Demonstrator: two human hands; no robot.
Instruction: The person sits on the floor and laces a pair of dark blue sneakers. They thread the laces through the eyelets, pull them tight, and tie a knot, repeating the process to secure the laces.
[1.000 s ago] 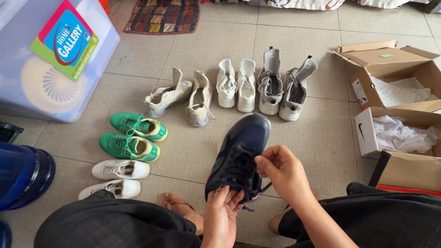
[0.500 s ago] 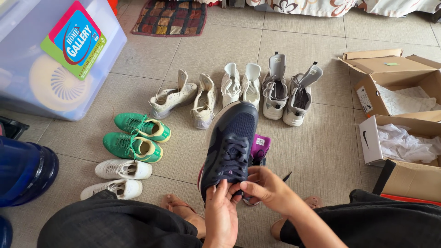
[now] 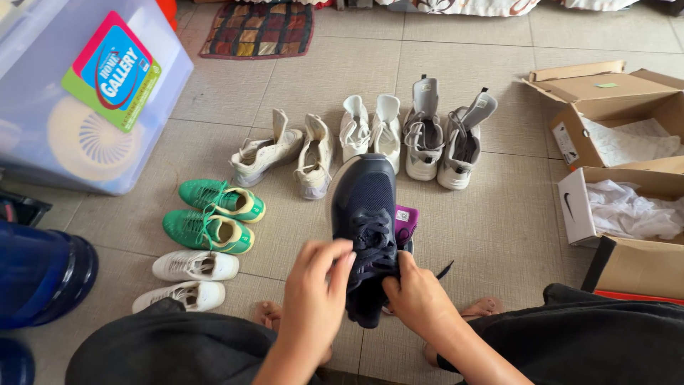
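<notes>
A navy blue sneaker is held up above the tiled floor, toe pointing away from the person, in the middle of the view. Both hands are on its laced part. The left hand reaches in from the near left, its fingers bent and pinching at the dark laces near the top of the tongue. The right hand is closed around the heel end of the shoe from the right and below, thumb pressed on the laces. A loose lace end sticks out just right of the right hand. Just behind the sneaker on its right, a purple tongue of a second shoe shows, mostly hidden.

Beyond it, on the floor, stands a row of pairs: grey high-tops, white high-tops and beige sneakers. To the left lie green sneakers and, nearer, white low sneakers. At the right edge sit open cardboard shoeboxes with white tissue paper inside. A clear plastic storage bin fills the far left corner, a blue container sits below it, and a patchwork mat lies at the top. The person's dark-clothed knees frame the bottom.
</notes>
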